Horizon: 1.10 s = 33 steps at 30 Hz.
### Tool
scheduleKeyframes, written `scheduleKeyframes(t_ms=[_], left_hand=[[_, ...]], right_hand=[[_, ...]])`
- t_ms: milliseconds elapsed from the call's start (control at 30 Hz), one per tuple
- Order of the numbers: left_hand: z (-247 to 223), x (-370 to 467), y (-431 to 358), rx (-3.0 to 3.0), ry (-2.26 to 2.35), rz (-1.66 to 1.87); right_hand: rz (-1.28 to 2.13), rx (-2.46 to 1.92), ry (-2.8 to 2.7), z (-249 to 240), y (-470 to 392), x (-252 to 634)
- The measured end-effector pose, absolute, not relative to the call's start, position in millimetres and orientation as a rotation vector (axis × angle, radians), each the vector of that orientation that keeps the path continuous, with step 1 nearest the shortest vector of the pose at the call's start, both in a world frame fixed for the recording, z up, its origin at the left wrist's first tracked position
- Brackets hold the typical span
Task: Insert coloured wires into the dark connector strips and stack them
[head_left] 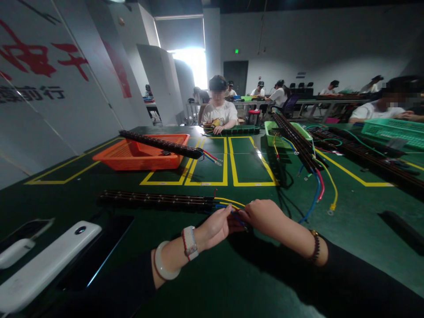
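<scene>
A long black busbar-like strip with copper-coloured lines (155, 198) lies on the green table in front of me. Yellow and blue wires (228, 201) run from its right end into my hands. My left hand (217, 227) has its fingers closed around the wires, thumb on top. Beside it, my right hand (261, 216) pinches the same wires farther along, its fingertips partly hidden. A blue wire end with a small metal terminal (245, 228) pokes out below the hands.
An orange basket (139, 161) carries another wired strip (162, 145) across its rim. More strips (294, 139) rest on a green basket (308, 129) at right. A white device (49, 265) and dark phone (102, 251) lie at left. Across the table sits a person (220, 110).
</scene>
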<state>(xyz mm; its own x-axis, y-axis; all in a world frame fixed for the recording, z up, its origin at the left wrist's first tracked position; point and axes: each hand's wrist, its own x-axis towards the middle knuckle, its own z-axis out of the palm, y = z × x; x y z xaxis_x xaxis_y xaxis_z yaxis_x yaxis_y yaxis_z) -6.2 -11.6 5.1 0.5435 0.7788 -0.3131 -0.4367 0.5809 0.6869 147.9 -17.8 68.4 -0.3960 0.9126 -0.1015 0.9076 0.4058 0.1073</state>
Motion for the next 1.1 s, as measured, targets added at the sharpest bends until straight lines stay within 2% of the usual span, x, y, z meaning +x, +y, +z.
scheduleKeyframes(t_ms=[367, 533, 833, 1100], left_hand=[[16, -11, -16, 0.637, 0.725, 0.754], [12, -9, -13, 0.56, 0.682, 0.77], [2, -6, -8, 0.473, 0.68, 0.794], [5, -8, -14, 0.648, 0.629, 0.707]], right_hand=[[0.088, 1.8, 2.442, 55, 8, 159], [0.145, 1.827, 2.523, 67, -10, 152], [0.032, 1.457, 2.723, 64, -41, 133], [0.03, 1.487, 2.7, 69, -23, 146]])
